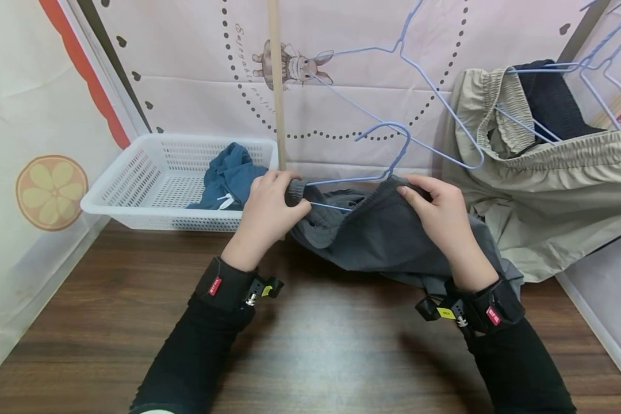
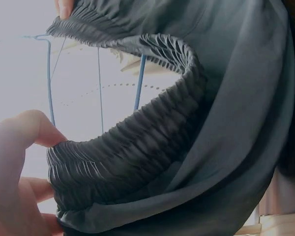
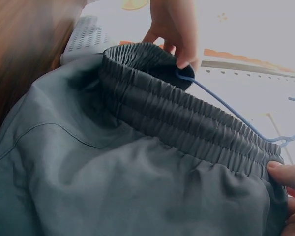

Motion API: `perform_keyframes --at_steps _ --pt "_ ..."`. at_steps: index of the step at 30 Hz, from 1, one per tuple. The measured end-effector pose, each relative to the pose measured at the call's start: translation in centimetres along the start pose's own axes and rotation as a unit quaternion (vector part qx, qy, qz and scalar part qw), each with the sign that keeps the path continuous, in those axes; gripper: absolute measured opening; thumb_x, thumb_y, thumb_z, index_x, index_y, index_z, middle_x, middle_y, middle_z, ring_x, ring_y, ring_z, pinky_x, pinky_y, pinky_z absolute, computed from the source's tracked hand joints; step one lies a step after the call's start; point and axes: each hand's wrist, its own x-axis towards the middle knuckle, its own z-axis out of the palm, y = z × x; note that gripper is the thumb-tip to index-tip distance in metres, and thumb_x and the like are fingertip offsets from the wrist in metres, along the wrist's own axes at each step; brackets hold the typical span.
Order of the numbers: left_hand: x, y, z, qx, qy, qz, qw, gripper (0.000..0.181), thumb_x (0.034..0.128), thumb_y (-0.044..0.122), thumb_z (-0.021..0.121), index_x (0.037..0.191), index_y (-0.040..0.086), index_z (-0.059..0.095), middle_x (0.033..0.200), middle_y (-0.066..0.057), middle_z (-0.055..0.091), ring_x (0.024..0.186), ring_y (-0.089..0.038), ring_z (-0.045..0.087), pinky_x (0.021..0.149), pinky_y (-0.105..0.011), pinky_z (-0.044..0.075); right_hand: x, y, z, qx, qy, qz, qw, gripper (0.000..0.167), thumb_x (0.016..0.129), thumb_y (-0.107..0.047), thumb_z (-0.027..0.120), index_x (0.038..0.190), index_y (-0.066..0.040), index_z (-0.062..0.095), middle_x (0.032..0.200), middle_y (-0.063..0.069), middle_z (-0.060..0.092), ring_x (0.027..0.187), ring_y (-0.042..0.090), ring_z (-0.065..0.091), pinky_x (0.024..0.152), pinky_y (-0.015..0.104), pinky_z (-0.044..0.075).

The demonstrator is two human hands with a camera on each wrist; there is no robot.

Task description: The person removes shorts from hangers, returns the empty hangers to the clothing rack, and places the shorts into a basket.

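Dark grey elastic-waist pants [image 1: 388, 236] hang between the two hands, with a blue wire hanger [image 1: 401, 144] partly inside the waistband [image 2: 132, 137]. My left hand [image 1: 269, 210] pinches the left end of the waistband, where the hanger's end meets the cloth. On the other side, my right hand [image 1: 437, 210] pinches the waistband between thumb and fingers, close to the base of the hanger's hook. In the right wrist view the gathered waistband [image 3: 187, 113] stretches from one hand to the other. The hanger's right end is hidden by the cloth.
A white perforated basket [image 1: 134, 201] at the left holds a blue garment [image 1: 230, 175]. Another blue hanger [image 1: 434, 92] hangs behind the hands, next to a wooden pole [image 1: 277, 86]. Beige pants [image 1: 543, 195] hang on hangers at the right, above the brown wooden table [image 1: 331, 345].
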Motion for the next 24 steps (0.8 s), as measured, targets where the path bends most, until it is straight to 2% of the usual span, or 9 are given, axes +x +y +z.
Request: perform_keyframes --at_steps 9,15,18,21,24 --pt "0.1 -0.9 -0.9 -0.059 -0.012 -0.007 0.9981 0.052 0.0868 0.028 0.057 0.137 0.013 0.053 0.141 -0.012 0.042 0.127 -0.029 0.040 0.103 -0.051 0.035 0.1 0.9 -1.1 -0.002 0.006 0.029 0.9996 0.029 0.095 -0.022 0.065 0.118 -0.004 0.071 0.114 0.011 0.069 0.101 0.019 0.060 0.080 0.022 0.041" --pt "0.4 -2.1 -1.2 -0.106 0.001 -0.013 0.9943 0.045 0.0900 0.022 0.053 0.133 0.011 0.055 0.139 -0.011 0.045 0.126 -0.025 0.041 0.105 -0.048 0.034 -0.1 1.6 -1.5 0.002 0.016 0.036 0.9992 0.030 0.095 -0.021 0.065 0.118 -0.002 0.070 0.113 0.013 0.069 0.092 0.000 0.057 0.077 0.019 0.041" --pt "0.5 -2.6 -1.3 -0.126 0.005 -0.019 0.9918 0.043 0.0915 0.021 0.051 0.132 0.010 0.055 0.138 -0.011 0.047 0.126 -0.025 0.041 0.105 -0.048 0.034 -0.1 1.9 -1.7 0.006 0.024 0.042 0.9988 0.030 0.095 -0.022 0.065 0.117 -0.002 0.071 0.109 0.014 0.069 0.085 -0.001 0.056 0.071 0.019 0.042" --pt "0.6 -3.1 -1.3 -0.132 0.001 -0.026 0.9909 0.044 0.0932 0.022 0.050 0.135 0.008 0.053 0.139 -0.012 0.047 0.129 -0.026 0.040 0.106 -0.049 0.033 0.0 2.2 -1.8 0.014 0.036 0.047 0.9982 0.029 0.095 -0.023 0.066 0.115 -0.003 0.072 0.102 0.008 0.070 0.080 0.003 0.056 0.067 0.019 0.042" --pt "0.8 -3.5 -1.2 -0.121 -0.014 -0.035 0.9919 0.046 0.0942 0.023 0.050 0.137 0.005 0.051 0.140 -0.015 0.048 0.131 -0.029 0.040 0.106 -0.051 0.034 0.2 2.4 -1.9 0.035 0.047 0.053 0.9969 0.028 0.094 -0.022 0.068 0.114 -0.003 0.072 0.092 -0.007 0.069 0.077 0.003 0.057 0.065 0.018 0.042"
